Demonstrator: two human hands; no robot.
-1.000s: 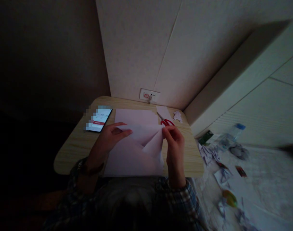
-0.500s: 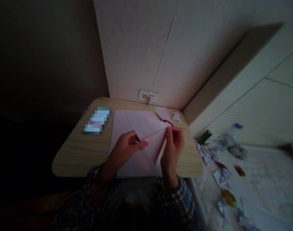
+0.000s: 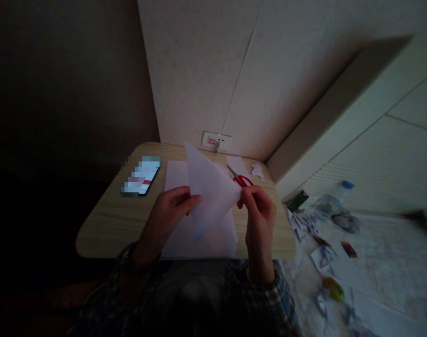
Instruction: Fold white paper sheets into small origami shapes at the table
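A sheet of white paper [image 3: 213,189], folded to a triangle, is held up above the small wooden table [image 3: 104,229]. My left hand [image 3: 169,210] pinches its left edge between thumb and fingers. At the right-hand corner my right hand [image 3: 258,206] grips the paper with thumb and fingertips closed. Beneath the triangle lie flat white sheets [image 3: 199,248], partly covered by it. Red-handled scissors [image 3: 242,180] lie just beyond my right hand, their handles partly hidden by it.
A phone [image 3: 143,175] with a lit screen lies at the table's left. By the wall are a paper strip [image 3: 236,164], a small folded paper piece [image 3: 257,170] and a socket [image 3: 216,140]. To the right, a bottle [image 3: 339,194] and crumpled papers [image 3: 300,224] lie on a pale quilted surface.
The folded paper has been lifted off the sheets and turned, with its left edge now upright. My right hand has shifted slightly right and down. More of the scissors shows.
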